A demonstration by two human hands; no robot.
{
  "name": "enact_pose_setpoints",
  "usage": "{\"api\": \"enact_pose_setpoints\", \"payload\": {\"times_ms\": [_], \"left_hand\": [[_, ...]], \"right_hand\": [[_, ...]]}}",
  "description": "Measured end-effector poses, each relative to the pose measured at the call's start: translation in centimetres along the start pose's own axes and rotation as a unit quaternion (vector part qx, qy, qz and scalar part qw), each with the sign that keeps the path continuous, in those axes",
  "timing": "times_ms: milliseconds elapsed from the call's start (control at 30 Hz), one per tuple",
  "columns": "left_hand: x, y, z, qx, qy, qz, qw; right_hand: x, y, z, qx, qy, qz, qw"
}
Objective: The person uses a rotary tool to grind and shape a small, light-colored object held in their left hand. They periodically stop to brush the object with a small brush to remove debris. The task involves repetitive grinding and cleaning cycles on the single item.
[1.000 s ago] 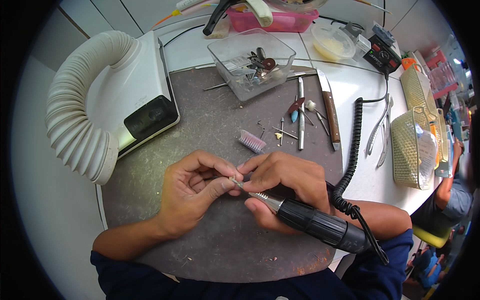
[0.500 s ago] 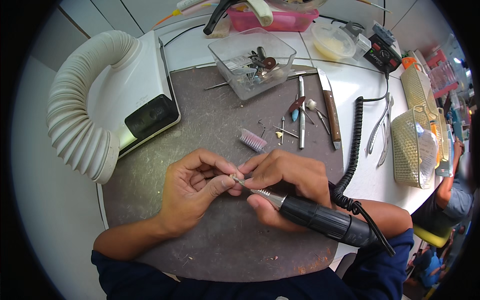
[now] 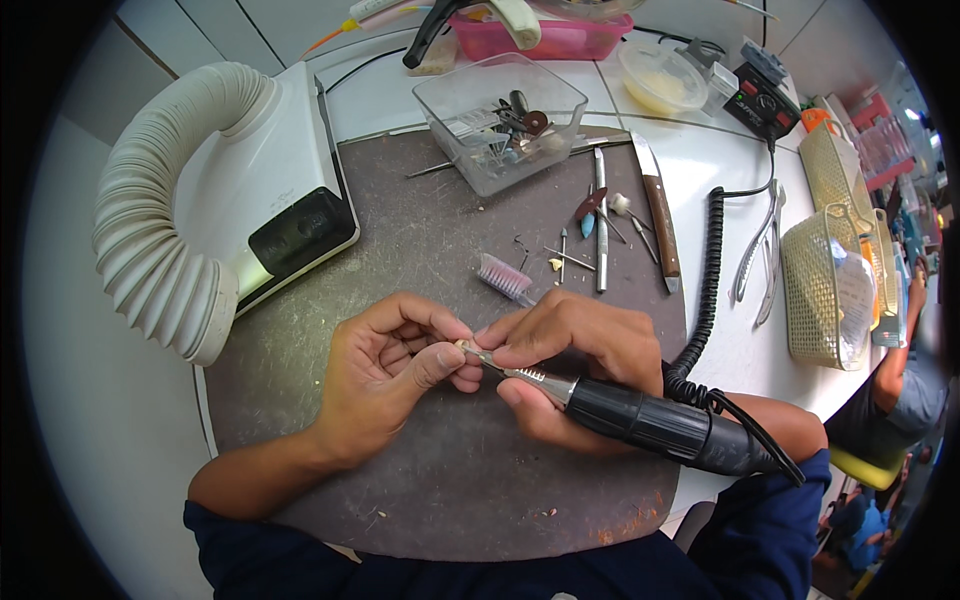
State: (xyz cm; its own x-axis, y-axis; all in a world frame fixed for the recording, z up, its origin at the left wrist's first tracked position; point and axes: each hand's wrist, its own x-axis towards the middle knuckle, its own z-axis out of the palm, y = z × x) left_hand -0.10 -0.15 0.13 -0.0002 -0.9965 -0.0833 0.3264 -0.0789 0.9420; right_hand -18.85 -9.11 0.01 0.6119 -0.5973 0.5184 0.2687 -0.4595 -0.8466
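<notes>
Above the dark work mat (image 3: 470,470), my left hand (image 3: 385,375) pinches a small yellowish piece (image 3: 463,345) between thumb and fingertips. Fingers cover most of it, so its exact kind cannot be made out. My right hand (image 3: 585,345) grips a black and silver rotary handpiece (image 3: 645,415) slantwise, like a thick pen. Its thin tip meets the piece or comes very close to it, and the fingertips of both hands nearly touch there. A black coiled cord (image 3: 712,270) runs beside the handpiece. Just beyond my fingers lies a small brush (image 3: 505,278) with pinkish bristles.
A white machine with a ribbed hose (image 3: 150,210) stands left. Beyond the mat's middle sits a clear box (image 3: 500,170) of bits. Burs, a metal tool (image 3: 601,230) and a wooden-handled knife (image 3: 656,215) lie right. Further right are pliers (image 3: 762,255), a control box (image 3: 762,103) and baskets (image 3: 815,290).
The handpiece's rear end has swung slightly right and up, and its tip has shifted a little against the small piece. My left hand has barely moved.
</notes>
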Motion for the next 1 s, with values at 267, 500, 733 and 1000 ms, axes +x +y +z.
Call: {"api": "enact_pose_setpoints", "payload": {"times_ms": [267, 500, 733, 1000], "left_hand": [[0.09, -0.01, -0.15, -0.009, -0.009, -0.013, 1.0], [0.01, 0.09, -0.27, -0.012, -0.016, -0.019, 1.0], [0.1, 0.04, -0.02, -0.011, -0.011, 0.0, 1.0], [-0.09, 0.02, -0.11, 0.007, -0.016, 0.013, 1.0]], "right_hand": [[-0.24, 0.29, -0.05, -0.011, 0.01, 0.014, 1.0], [-0.19, 0.42, -0.19, 0.007, 0.006, 0.02, 1.0], [0.15, 0.13, -0.37, 0.008, -0.019, 0.008, 1.0], [0.15, 0.06, -0.19, 0.017, -0.015, 0.011, 1.0]]}}
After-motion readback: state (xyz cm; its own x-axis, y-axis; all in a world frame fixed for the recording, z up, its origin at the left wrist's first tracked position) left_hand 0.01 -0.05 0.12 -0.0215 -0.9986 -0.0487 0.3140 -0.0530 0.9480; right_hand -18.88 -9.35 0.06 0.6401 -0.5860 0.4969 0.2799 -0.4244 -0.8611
